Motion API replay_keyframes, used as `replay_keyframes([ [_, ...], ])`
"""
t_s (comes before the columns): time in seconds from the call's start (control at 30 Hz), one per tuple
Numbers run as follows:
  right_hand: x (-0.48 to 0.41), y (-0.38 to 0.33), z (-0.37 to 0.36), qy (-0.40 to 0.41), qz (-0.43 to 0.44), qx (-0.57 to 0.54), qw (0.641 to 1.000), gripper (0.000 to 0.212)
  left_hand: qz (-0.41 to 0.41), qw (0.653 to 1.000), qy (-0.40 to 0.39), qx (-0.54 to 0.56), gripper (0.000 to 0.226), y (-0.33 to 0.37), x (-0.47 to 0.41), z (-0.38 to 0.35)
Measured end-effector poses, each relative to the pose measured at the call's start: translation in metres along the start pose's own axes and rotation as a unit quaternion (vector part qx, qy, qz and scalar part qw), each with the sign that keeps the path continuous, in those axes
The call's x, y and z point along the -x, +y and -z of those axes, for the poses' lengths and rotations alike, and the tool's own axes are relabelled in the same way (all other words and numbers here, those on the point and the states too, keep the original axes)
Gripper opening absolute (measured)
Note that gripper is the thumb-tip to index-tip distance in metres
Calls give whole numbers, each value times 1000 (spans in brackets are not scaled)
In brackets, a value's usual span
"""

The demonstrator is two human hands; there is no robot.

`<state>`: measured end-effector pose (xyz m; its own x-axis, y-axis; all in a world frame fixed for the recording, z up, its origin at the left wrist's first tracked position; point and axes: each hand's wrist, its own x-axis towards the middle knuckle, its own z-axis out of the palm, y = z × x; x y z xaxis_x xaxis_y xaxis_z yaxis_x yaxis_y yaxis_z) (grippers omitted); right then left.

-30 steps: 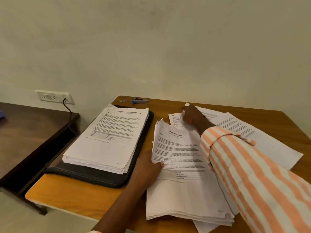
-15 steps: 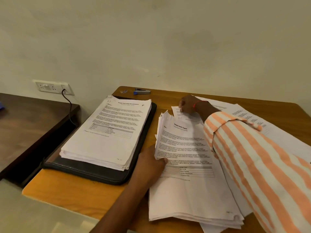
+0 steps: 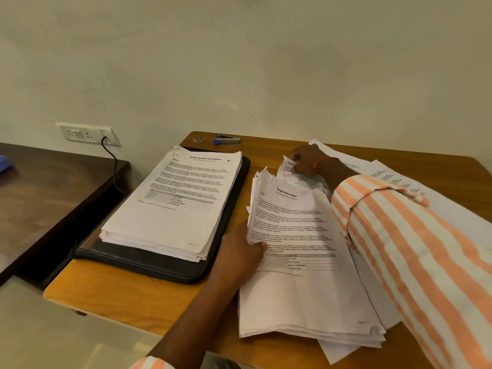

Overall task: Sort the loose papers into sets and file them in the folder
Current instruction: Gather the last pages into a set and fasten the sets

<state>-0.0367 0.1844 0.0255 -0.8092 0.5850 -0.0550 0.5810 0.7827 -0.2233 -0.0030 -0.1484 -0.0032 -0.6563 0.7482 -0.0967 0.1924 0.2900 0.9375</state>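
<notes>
Head view, looking down on a wooden desk [image 3: 119, 296] set against a pale wall. At centre, left hand [image 3: 241, 251] clasping the left edge of the Health Report stack [image 3: 300, 288]: thumb [image 3: 259, 245] laid across the top page just above its table, other fingers tucked out of sight beneath the fanned, lifted page edges. Stack itself flat on the desk at its near end, corners ragged and splayed. Farther back, right hand [image 3: 306, 162], red thread [image 3: 320, 161] at the wrist, striped sleeve [image 3: 412, 249] crossing over the stack's right side; fingertips closed in a pinch on the upper corner of a single sheet [image 3: 286, 170], corner curled upward, rest of that sheet hidden behind the stack's top edge. To the left, well apart from both hands, Internship stack [image 3: 173, 206] squared on an open black folder [image 3: 159, 267]. More loose sheets [image 3: 452, 217] spread on the desk's right side, partly under the sleeve. Near the far edge, blue stapler [image 3: 226, 140]. Beyond the desk on the left, dark table [image 3: 40, 195], wall socket [image 3: 85, 133] with black cable [image 3: 113, 166] hanging down.
</notes>
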Motion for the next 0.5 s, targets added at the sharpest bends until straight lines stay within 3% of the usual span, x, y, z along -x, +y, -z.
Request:
replay_keyframes([
  [0.5,1,1,5,46,22,-37,998,26,-16,1000,16,3,25,-4,0,2],
])
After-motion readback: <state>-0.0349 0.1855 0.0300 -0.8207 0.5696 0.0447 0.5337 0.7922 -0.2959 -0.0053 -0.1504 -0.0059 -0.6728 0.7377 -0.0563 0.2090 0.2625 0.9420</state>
